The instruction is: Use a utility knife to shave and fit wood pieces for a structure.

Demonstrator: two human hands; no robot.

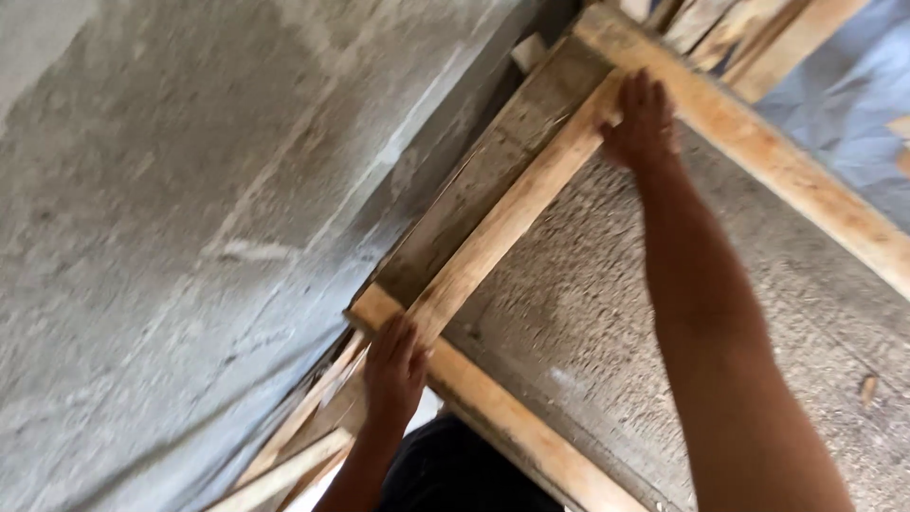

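A pale wooden batten (502, 228) lies along the edge of a rough grey board (607, 313), running from lower left to upper right. My left hand (393, 365) presses on its lower end, where it meets a cross batten (512, 422). My right hand (643, 118) rests flat on its upper end, next to another long batten (768, 156) crossing at the top. Both hands press on the wood with fingers stretched out; neither closes around it.
A rough grey concrete wall (180, 218) fills the left half. A weathered plank (474, 180) stands between wall and batten. More timber pieces (749, 33) are stacked at the top right, and loose strips (294, 455) lie at the bottom left.
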